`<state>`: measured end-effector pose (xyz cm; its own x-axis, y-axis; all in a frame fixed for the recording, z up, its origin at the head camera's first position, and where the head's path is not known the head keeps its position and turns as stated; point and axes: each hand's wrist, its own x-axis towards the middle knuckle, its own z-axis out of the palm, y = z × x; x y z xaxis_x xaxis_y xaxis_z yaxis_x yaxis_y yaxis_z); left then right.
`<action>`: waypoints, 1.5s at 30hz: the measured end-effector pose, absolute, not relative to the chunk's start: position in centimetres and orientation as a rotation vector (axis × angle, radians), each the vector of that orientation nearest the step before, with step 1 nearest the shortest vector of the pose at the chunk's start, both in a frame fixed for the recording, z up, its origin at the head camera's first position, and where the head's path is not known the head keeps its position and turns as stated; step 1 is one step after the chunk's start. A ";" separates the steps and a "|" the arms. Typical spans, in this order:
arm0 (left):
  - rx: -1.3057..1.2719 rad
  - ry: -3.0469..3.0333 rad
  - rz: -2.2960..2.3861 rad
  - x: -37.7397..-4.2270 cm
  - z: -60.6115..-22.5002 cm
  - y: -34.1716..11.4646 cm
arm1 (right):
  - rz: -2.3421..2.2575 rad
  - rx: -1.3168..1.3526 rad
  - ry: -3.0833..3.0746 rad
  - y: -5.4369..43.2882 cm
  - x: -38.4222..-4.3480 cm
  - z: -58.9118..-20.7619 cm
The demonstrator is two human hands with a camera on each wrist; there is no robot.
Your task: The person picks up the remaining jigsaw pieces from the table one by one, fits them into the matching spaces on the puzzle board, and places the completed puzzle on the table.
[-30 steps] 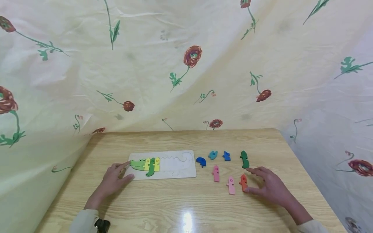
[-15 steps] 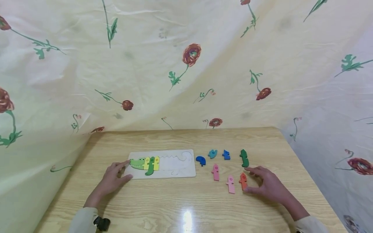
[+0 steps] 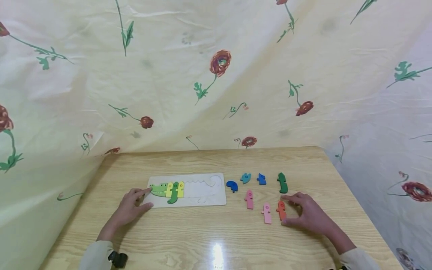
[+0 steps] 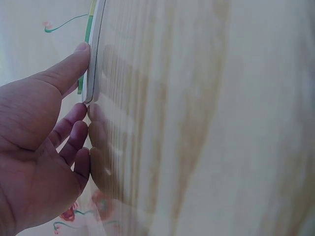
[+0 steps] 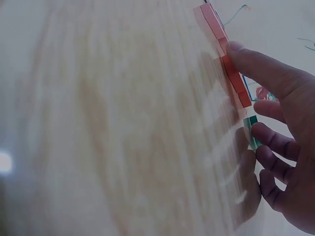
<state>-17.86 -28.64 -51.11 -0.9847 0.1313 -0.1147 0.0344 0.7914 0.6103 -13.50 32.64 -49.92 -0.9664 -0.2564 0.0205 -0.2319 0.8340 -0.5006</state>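
A wooden crocodile puzzle board (image 3: 202,193) lies left of the middle, with the green head piece (image 3: 158,190) and yellow and green body pieces at its left end. My left hand (image 3: 129,208) rests at that end, index finger by the snout and thumb at the near corner; the left wrist view has the thumb on the board's edge (image 4: 91,73). My right hand (image 3: 307,213) spans the orange puzzle piece (image 3: 281,210) lengthwise, index fingertip by its pointed end and thumb by its square end. In the right wrist view the thumb overlaps the orange piece (image 5: 237,81).
Left of the orange piece lie two pink pieces (image 3: 267,213). A dark green leg piece (image 3: 282,183) lies just beyond the right hand. Farther back are blue (image 3: 261,179), teal (image 3: 246,178) and dark blue (image 3: 232,186) pieces. A flowered cloth (image 3: 168,93) hangs around the wooden table (image 3: 175,240).
My right index finger has drawn back from the dark green piece to the orange piece's pointed end. The left hand stays at the board. The head view shifts slightly.
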 end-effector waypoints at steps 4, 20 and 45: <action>0.129 2.828 0.969 -17.7 -51.2 -28.6 | -0.795 -0.406 2.947 32.6 -13.4 -49.7; 0.129 2.826 0.979 -18.0 -51.5 -28.8 | -0.783 -0.480 2.910 32.9 -13.7 -49.8; 0.106 2.814 0.980 -18.2 -51.6 -28.7 | -0.781 -0.718 3.019 30.4 -16.5 -46.0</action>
